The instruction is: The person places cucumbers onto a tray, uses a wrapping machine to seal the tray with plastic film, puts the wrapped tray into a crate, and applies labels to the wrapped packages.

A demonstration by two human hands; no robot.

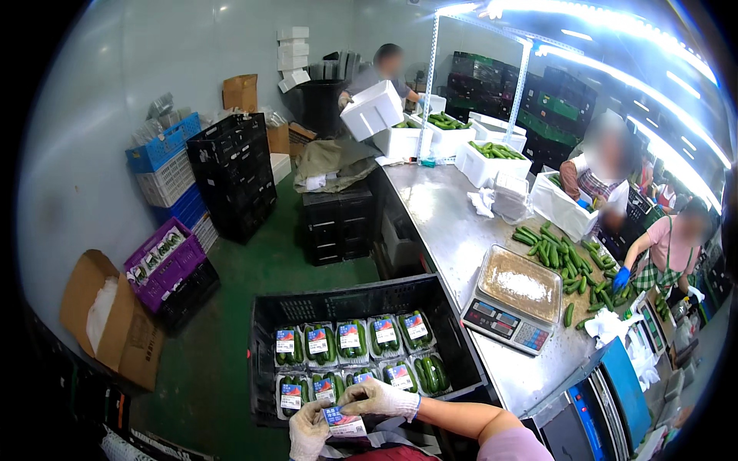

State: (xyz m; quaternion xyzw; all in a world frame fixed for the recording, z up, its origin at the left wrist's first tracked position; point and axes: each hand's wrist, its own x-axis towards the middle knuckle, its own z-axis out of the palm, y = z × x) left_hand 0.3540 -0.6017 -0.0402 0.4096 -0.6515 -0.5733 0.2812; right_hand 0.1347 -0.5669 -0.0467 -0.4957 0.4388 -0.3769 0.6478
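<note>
Both my hands wear white knit gloves and meet at the near side of a black crate (350, 302). Between them is a small printed label (344, 422) in blue, white and orange. My left hand (309, 432) grips its left side, while the fingers of my right hand (380, 399) are closed at its upper edge. The crate holds two rows of clear trays of cucumbers (352, 338). Most trays bear a similar label; the one at the near right (430, 373) shows none. My right hand partly covers the near row.
A weighing scale (513, 298) stands on the metal table (430, 201), beside loose cucumbers (565, 257). White foam boxes (492, 163) line its far end. Co-workers stand beyond; one lifts a foam box (372, 110). A blue machine (596, 415) is at right, stacked black crates (231, 177) at left.
</note>
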